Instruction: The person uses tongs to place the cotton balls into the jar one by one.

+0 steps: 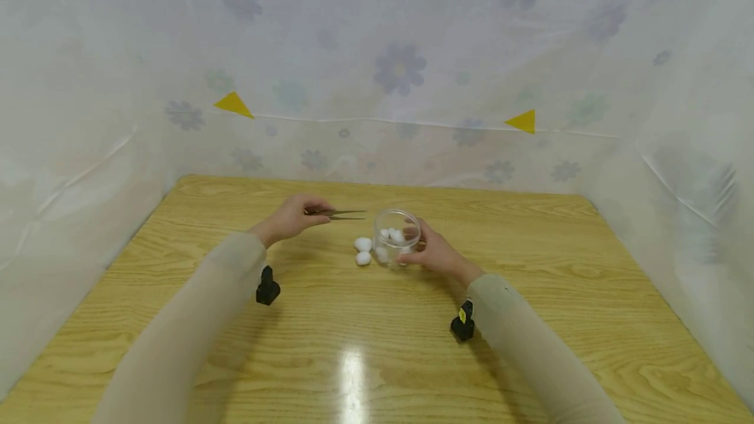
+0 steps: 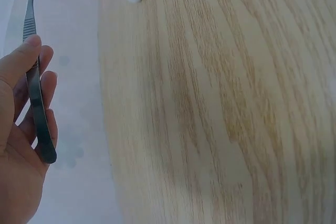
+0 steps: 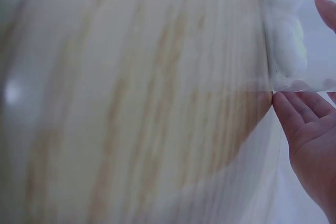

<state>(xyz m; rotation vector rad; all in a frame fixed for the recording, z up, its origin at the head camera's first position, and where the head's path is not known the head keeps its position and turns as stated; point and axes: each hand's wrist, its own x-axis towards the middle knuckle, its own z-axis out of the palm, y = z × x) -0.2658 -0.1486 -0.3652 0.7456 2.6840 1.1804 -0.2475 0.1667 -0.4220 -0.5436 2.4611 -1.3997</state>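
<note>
My left hand [image 1: 297,216] holds a pair of metal tweezers [image 2: 35,90] between thumb and fingers. In the head view the tweezers' two tips point right, apart from each other, toward a clear round jar [image 1: 385,257]. Around the jar's right side curl the fingers and thumb of my right hand [image 1: 438,252]. Several white cotton balls [image 1: 393,235] lie inside the jar, seen through its wall in the right wrist view too. Just left of the jar, a few more cotton balls [image 1: 363,258] sit on the table. Nothing shows between the tweezer tips.
The wood-grain table [image 1: 306,345] spreads under both arms. Flower-printed sheeting [image 1: 400,149] rises behind the table and along both sides, with two yellow triangles [image 1: 521,122] on the back sheet. Black wrist cameras [image 1: 268,286] sit at both cuffs.
</note>
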